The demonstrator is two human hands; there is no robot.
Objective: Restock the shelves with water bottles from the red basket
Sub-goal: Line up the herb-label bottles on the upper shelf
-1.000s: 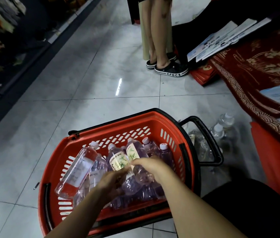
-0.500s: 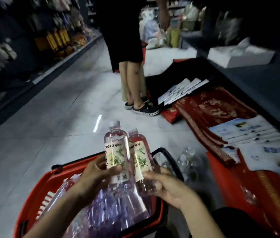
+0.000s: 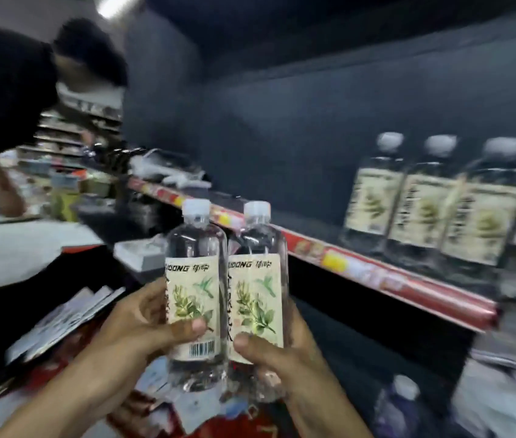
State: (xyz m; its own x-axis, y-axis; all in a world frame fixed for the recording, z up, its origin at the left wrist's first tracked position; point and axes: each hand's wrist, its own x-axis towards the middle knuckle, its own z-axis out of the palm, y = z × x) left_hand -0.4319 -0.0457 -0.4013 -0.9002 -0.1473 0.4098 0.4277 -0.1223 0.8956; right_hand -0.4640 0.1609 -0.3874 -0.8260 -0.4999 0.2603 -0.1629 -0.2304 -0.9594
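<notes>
- Far left of the grip, higher up: a person [image 3: 7, 83], bent over and blurred. Risk of a bump on any wide swing to that side.
- Left grip [image 3: 133, 324]: clamped on the left bottle [image 3: 195, 279], thumb across the lower label, fingers behind. Held low on the body, so probably top-heavy and liable to tip or slide out on a quick turn.
- Left bottle: upright, cap on, in the air short of the shelf. Touching its neighbour along the side.
- Right bottle [image 3: 256, 279]: also upright and capped, pressed against the left one. Danger of knocking or twisting one loose when parting the pair for placing. Red basket out of view.
- Right grip [image 3: 278, 352]: clamped on the right bottle, thumb at the label's lower edge, fingers wrapped behind. Same low hold, same chance of a slip on smooth plastic.
- Right of the grip and above it: shelf [image 3: 376, 270] with a red edge strip. Risk of catching a bottle base on that lip if lifted too low.
- Further right, on the shelf: a row [image 3: 421, 210] of like-labelled bottles, standing close together, blurred. Risk of toppling them one against another if new ones go in too fast or too near.
- Below right of the grip: a low bottle [image 3: 402, 403], too blurred to tell what it rests on. Easy to strike with anything dropped.
</notes>
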